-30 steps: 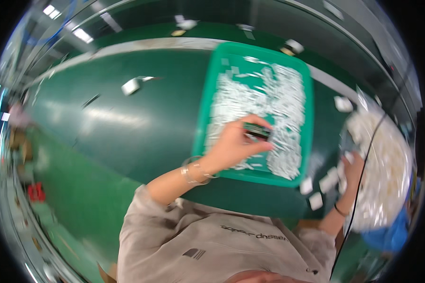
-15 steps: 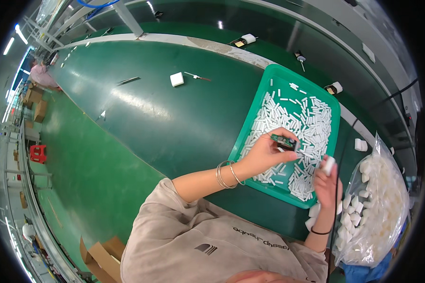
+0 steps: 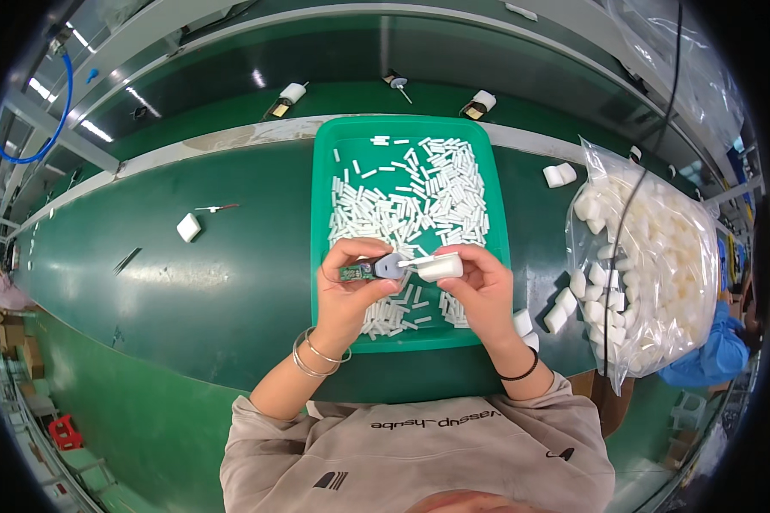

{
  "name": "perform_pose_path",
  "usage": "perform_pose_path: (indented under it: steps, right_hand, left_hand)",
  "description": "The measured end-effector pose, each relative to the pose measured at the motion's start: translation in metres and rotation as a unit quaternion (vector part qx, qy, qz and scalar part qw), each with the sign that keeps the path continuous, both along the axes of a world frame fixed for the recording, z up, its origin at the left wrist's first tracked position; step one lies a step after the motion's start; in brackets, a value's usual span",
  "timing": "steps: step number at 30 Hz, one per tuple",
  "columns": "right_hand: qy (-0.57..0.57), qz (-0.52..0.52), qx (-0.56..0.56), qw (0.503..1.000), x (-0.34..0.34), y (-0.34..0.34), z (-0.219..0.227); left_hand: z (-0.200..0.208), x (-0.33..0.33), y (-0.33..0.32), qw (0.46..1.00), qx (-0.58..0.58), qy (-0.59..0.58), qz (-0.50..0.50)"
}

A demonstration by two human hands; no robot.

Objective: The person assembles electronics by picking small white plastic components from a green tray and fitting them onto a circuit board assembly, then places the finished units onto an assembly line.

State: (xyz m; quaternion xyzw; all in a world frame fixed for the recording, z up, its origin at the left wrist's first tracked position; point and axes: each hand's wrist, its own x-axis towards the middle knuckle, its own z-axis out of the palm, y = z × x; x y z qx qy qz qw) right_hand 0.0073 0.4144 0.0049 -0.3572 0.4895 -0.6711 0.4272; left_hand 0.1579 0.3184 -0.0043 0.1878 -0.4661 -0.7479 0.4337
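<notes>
Between the fingers of my left hand (image 3: 348,291) is a small electronic assembly (image 3: 375,268), with a green circuit board and a grey round end piece. A thin white stem sticks out of that end piece toward the right. My right hand (image 3: 485,291) pinches a white foam block (image 3: 441,267) against this stem; whether the stem enters the foam I cannot tell. Both hands are over the near half of a green tray (image 3: 324,171), which holds many loose short white sticks (image 3: 453,192).
Right of the tray lies a clear plastic bag (image 3: 659,256) of white foam blocks, several spilled beside it. On the left are a white block (image 3: 188,227), a thin red-and-white part (image 3: 217,208) and tweezers (image 3: 127,261). Similar assemblies (image 3: 479,104) sit on the belt beyond the tray.
My right hand has brought the foam block left to the assembly in my left hand. The assembly has turned so its stem points right. The view has swung to the right.
</notes>
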Motion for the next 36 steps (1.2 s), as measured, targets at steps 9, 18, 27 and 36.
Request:
perform_pose_path:
  steps: [9, 18, 27, 36]
  right_hand:
    - [0.184, -0.095, -0.046, 0.977, 0.009, 0.011, 0.001]
    - [0.417, -0.075, -0.186, 0.887, -0.009, 0.006, -0.006]
    - [0.326, -0.047, -0.175, 0.928, -0.007, 0.002, -0.010]
    - [0.548, -0.025, 0.036, 0.835, -0.030, 0.014, 0.000]
  left_hand:
    - [0.005, 0.000, 0.002, 0.994, -0.070, -0.064, -0.060]
    - [0.007, -0.001, 0.005, 0.975, -0.130, -0.144, -0.110]
    - [0.010, 0.000, -0.002, 0.962, -0.146, -0.194, -0.128]
    - [-0.019, 0.043, -0.250, 0.913, -0.032, -0.349, 0.210]
